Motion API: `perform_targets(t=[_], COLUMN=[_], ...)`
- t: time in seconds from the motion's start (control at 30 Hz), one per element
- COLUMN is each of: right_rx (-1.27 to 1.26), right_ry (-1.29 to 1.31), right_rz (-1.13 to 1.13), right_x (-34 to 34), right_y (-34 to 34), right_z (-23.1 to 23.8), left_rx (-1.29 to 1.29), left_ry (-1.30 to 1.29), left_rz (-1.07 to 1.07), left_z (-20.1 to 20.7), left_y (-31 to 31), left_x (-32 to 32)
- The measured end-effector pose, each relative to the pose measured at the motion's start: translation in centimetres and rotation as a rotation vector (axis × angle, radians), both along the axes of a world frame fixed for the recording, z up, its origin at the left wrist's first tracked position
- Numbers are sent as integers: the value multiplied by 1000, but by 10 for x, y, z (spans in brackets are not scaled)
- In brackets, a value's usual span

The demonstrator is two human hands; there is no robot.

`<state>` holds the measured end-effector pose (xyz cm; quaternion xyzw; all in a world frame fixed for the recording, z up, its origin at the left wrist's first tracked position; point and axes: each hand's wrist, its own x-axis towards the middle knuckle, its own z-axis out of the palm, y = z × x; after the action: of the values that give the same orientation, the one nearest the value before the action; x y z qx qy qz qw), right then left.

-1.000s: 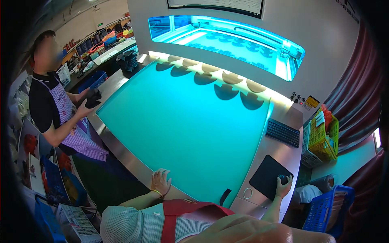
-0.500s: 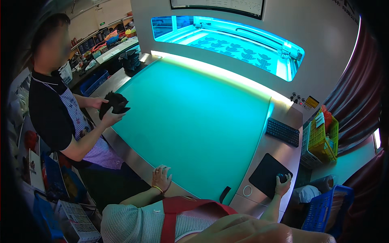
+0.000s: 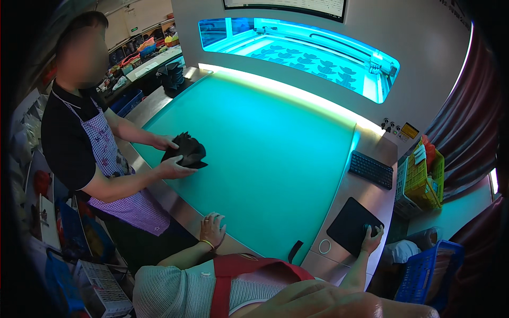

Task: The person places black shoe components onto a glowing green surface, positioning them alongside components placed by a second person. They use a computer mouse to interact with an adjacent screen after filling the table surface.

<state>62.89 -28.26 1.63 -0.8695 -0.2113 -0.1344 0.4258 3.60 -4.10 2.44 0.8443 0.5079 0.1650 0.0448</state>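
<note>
My right hand (image 3: 373,240) is wrapped over a dark computer mouse (image 3: 367,228) on a black mouse pad (image 3: 351,225). Flat at the near left edge of the table lies my left hand (image 3: 213,229), fingers stretched out and holding nothing. Before me spreads a wide teal-lit work surface (image 3: 254,159). At its left side a co-worker (image 3: 114,153) in a checked apron holds a stack of dark cut pieces (image 3: 185,151) in both hands, above the surface. A black keyboard (image 3: 371,169) sits beyond the mouse pad.
A large machine (image 3: 185,32) stands at the back. Its lit window (image 3: 318,58) shows rows of cut shapes. More dark pieces (image 3: 170,77) lie at the far left corner. Yellow (image 3: 424,180) and blue (image 3: 429,273) crates stand at the right. A black strip (image 3: 295,251) lies at the near edge.
The co-worker has leaned to the right and brought the dark pieces further over the work surface. My hands have hardly moved; my right hand stays on the mouse.
</note>
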Motion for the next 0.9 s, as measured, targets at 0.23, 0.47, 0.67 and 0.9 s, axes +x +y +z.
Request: perform_targets(t=[0.23,0.47,0.67,0.9], right_rx=[-39,-96,-81,-94], right_ry=[0,8,25,24], right_rz=[14,0,8,-3], right_x=[0,-2,-1,-4], right_y=[4,2,3,2], right_z=[4,7,8,8], left_rx=[23,16,39,51], left_ry=[1,-1,-31,-29], left_rz=[-19,-23,-36,-43], left_z=[1,1,-2,-10], left_y=[2,2,5,7], left_x=[-2,-2,-2,-6])
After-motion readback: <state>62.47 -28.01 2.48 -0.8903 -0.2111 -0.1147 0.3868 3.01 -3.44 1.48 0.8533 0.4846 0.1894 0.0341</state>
